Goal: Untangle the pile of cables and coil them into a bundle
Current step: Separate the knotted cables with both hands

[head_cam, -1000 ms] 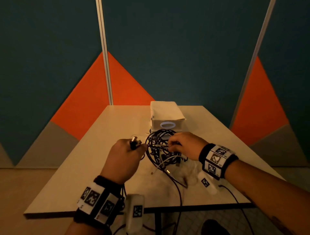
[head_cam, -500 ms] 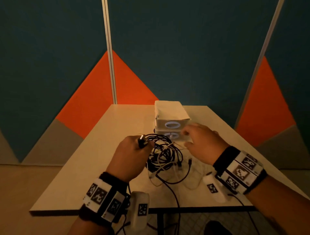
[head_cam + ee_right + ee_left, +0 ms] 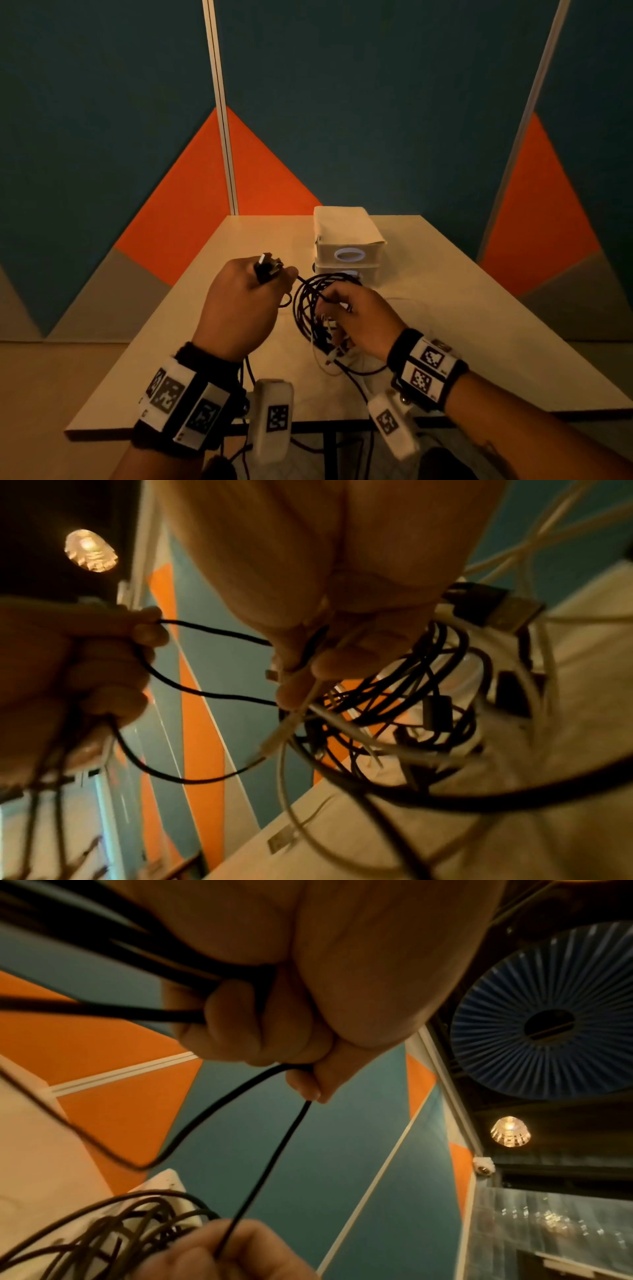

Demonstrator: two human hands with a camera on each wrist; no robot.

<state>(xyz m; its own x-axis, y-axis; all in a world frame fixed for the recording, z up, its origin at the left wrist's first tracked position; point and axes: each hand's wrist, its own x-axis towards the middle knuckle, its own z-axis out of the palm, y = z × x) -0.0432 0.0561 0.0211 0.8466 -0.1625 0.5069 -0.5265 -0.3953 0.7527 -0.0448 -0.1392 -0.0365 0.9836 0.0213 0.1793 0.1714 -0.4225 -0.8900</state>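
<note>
the job looks barely begun: the tangled pile of black and white cables [image 3: 322,315] sits unsorted above the pale wooden table [image 3: 462,308]. the left hand [image 3: 239,308] fists a black plug [image 3: 267,267] and its cord; the right hand [image 3: 359,322] curls round strands inside the knot.

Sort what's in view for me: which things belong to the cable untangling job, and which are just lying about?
Part of the job:
- left hand, gripping the black cable and its plug
- right hand, pinching that cable at the tangle
- cable pile, black and white cables mixed

Just lying about:
- stacked white boxes
- table
- ceiling lamp
</note>
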